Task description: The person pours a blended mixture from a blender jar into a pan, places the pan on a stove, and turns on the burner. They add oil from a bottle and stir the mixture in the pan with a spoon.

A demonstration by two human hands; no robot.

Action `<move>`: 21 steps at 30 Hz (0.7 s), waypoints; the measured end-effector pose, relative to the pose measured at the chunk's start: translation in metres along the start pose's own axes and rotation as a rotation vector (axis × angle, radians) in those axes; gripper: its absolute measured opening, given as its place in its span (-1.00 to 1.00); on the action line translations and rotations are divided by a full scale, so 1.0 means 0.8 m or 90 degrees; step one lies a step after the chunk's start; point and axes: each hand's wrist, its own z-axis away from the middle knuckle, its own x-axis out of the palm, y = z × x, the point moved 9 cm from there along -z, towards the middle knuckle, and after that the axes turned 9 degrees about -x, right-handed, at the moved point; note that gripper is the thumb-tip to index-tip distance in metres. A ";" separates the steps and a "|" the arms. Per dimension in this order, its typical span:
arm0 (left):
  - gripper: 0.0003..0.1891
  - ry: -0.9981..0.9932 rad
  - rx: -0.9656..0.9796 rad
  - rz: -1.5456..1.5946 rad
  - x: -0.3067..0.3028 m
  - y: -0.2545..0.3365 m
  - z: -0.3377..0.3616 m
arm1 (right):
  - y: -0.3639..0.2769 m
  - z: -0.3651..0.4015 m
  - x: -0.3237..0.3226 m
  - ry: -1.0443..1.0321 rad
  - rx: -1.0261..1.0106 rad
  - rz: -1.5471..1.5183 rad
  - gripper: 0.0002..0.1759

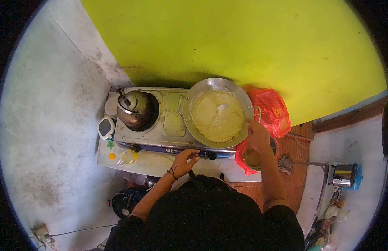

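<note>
A wide metal wok (197, 127) full of a pale yellow crumbly mass (217, 116) sits on the right burner of a two-burner gas stove (172, 125). My right hand (257, 134) is at the wok's right rim by its handle; whether it grips the handle I cannot tell. My left hand (186, 160) rests at the stove's front edge, fingers curled near the right knob (210, 155). A metal kettle (133, 109) stands on the left burner.
A red plastic bag (272, 109) lies right of the wok, with a small pot (253, 160) below it. An oil bottle (123, 157) lies on the white counter by the stove. A steel pot (345, 175) stands far right. A yellow-green wall is behind.
</note>
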 end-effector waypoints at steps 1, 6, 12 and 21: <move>-0.68 0.002 0.003 -0.001 0.000 0.001 0.000 | 0.010 -0.013 0.011 -0.037 0.032 0.045 -0.64; -0.69 -0.005 0.008 -0.005 0.001 0.013 0.001 | 0.025 -0.071 0.048 -0.063 0.006 0.183 -0.54; -0.68 0.002 0.012 -0.001 -0.004 0.014 0.002 | 0.042 -0.041 0.053 -0.078 0.084 0.239 -0.54; -0.67 -0.005 0.005 0.016 -0.004 0.014 -0.001 | -0.051 0.064 0.026 -0.246 0.283 -0.024 -0.73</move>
